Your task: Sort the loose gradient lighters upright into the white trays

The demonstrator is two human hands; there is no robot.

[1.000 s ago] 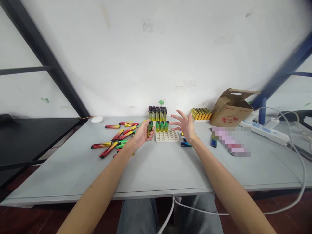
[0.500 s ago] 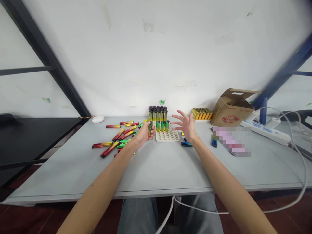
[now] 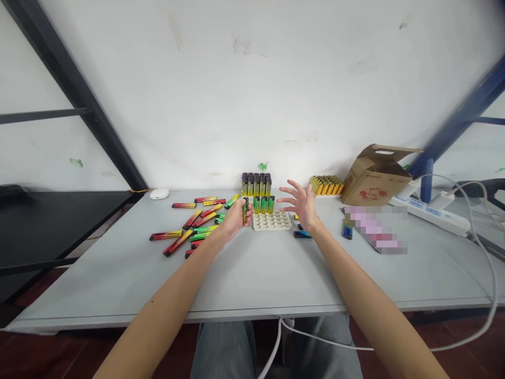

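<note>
My left hand (image 3: 236, 218) is closed round a green-yellow lighter (image 3: 245, 209), held upright just left of the white tray (image 3: 272, 228). That tray has rows of holes, and three green lighters (image 3: 264, 205) stand upright in its back row. On the other side of it, my right hand (image 3: 302, 204) is raised with its fingers spread and nothing in it. Under and beside the right hand lie a few blue lighters (image 3: 302, 235), partly hidden by it. Left of my left hand, several red-yellow lighters (image 3: 178, 242) and green lighters (image 3: 205, 229) lie scattered on the table.
Against the wall stand a block of dark-topped lighters (image 3: 256, 185) and a tray of yellow-orange lighters (image 3: 327, 186). To the right are an open cardboard box (image 3: 373, 181), a power strip (image 3: 434, 213), a blurred pink item (image 3: 373, 229) and a blue lighter (image 3: 347, 229). A white case (image 3: 159, 194) sits back left.
The left hand, still around its lighter, has shifted very slightly to the right. My right hand stays spread in nearly the same place.
</note>
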